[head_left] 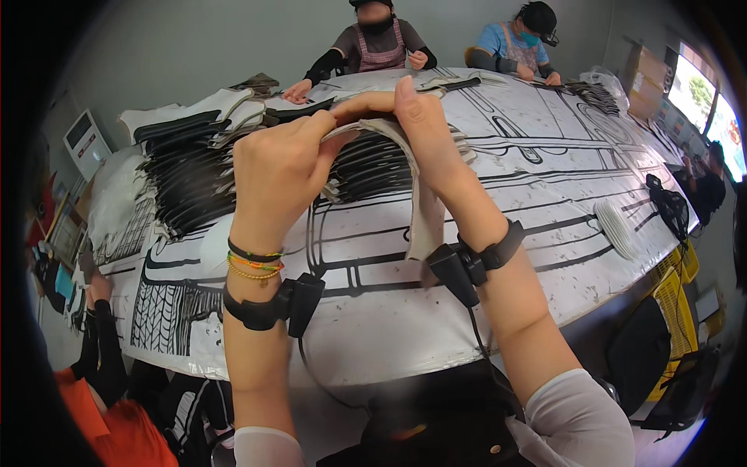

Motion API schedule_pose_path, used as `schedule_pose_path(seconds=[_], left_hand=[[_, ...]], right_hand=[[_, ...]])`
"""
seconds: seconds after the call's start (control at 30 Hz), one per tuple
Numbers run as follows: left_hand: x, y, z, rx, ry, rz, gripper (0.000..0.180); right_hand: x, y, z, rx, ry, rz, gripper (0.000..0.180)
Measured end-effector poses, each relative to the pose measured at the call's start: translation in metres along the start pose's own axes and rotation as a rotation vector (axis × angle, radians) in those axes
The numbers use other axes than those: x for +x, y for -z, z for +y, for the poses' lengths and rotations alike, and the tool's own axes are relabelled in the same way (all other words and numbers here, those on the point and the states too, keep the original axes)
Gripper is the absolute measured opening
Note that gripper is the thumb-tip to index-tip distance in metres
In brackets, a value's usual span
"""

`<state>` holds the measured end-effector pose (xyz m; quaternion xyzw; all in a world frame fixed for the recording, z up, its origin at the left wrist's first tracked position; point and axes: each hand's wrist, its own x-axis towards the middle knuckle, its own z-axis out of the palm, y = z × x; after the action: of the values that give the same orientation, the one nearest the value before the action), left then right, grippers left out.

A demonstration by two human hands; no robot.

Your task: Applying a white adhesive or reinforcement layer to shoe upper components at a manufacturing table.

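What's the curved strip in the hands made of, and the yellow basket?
The curved strip may be fabric or thin foam, matte and pale: it bends in a smooth arch. The yellow basket is probably smooth plastic: its walls look evenly coloured, with regular holes.

head-worn fisheye is looking down and forward

you are wearing this camera on your head, the left of a side-by-side pair, and it is facing across the table (366, 335). your forearms (261, 381) are entering from the lower edge, while your left hand (280, 159) and right hand (428, 136) are showing near in the middle. two co-workers (381, 48) are appearing small beyond the table's far edge, the grey wall (257, 39) closing the view behind them. straight edges are bending toward the black rim.
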<state>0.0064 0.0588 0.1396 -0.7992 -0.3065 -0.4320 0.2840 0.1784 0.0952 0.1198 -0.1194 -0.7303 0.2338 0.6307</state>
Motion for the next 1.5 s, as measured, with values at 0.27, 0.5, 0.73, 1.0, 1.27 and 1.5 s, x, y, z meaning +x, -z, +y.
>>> schedule_pose_path(seconds=[0.27, 0.5, 0.73, 1.0, 1.27, 1.5], left_hand=[[-0.003, -0.018, 0.011, -0.122, 0.065, 0.040, 0.019], [-0.001, -0.002, 0.009, -0.183, 0.109, -0.035, 0.010], [0.001, 0.018, -0.005, -0.110, 0.023, -0.069, 0.012], [0.003, 0.029, -0.015, 0.012, -0.059, 0.122, 0.012], [0.001, 0.016, 0.001, 0.016, -0.098, 0.136, 0.022], [0.002, 0.013, 0.009, -0.066, -0.099, 0.128, 0.023]], right_hand=[[-0.009, -0.001, 0.001, -0.231, 0.065, 0.193, 0.061], [-0.009, -0.003, -0.005, -0.320, 0.236, 0.201, 0.052], [-0.001, 0.016, -0.004, -0.135, 0.231, 0.145, 0.054], [0.001, -0.011, -0.032, -0.160, 0.152, -0.141, 0.070], [-0.011, -0.019, -0.027, -0.127, 0.061, 0.160, 0.052], [-0.014, -0.010, -0.026, -0.189, 0.080, 0.197, 0.052]])
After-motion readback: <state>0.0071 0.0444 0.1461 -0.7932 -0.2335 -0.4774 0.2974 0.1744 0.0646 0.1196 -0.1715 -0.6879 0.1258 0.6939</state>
